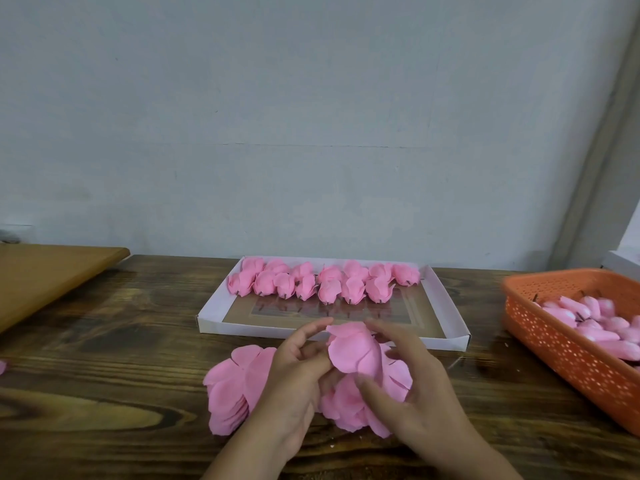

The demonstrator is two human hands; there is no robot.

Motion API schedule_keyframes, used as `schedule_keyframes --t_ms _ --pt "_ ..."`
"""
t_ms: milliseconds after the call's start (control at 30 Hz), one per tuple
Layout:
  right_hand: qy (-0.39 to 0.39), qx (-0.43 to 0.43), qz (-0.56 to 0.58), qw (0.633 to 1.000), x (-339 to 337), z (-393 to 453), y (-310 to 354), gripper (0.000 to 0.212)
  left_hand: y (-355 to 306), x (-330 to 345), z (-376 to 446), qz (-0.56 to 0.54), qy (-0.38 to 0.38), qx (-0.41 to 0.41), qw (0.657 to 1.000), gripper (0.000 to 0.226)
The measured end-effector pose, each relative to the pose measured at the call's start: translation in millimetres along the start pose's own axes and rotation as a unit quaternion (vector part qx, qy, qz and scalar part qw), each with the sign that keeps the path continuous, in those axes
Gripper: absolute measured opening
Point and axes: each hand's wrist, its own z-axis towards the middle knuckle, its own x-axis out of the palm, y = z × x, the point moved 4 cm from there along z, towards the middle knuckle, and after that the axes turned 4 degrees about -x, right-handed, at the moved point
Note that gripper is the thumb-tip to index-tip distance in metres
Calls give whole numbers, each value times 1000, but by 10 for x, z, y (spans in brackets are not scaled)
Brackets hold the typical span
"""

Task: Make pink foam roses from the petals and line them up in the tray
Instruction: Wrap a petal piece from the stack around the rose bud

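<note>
Left hand: bare, no ring or glove
Right hand: bare, no ring or glove
Forearms: bare, no sleeve in view
Wrists: no watch, no band

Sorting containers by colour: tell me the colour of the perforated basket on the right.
Orange; the basket shows best in the head view, the only one.

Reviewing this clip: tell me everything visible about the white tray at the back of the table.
The white tray is a shallow rectangular box, seemingly cardboard, with low white walls and a brown floor with a glossy panel. It lies flat on the dark wooden table, near the wall, beyond both hands. Finished pink roses fill its far end in two rows, stems toward the camera; the near half is bare. Neither hand touches it.
</note>
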Motion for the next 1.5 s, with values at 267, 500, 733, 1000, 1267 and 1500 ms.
schedule_keyframes --t_ms 267,500,733,1000,1267,1500 --pt "-24 -66 -54 996 54 -22 20 65 5 35 -22 -10 10 6 1000 38" --pt "-68 -2 40 997 8 -13 24 54 -17 44 -19 -65 32 -15 997 39" --pt "-97 19 50 994 -3 2 13 44 11 19 -3 -27 13 13 999 41" --pt "-46 -83 -87 992 -2 29 44 65 33 35 -14 -14 0 9 1000 36" --pt "-77 -197 -203 956 -24 9 130 24 65 71 -11 -47 36 -4 998 40" --pt "-123 -199 -137 963 -5 -38 155 10 92 64 4 -74 20 -11 997 55"
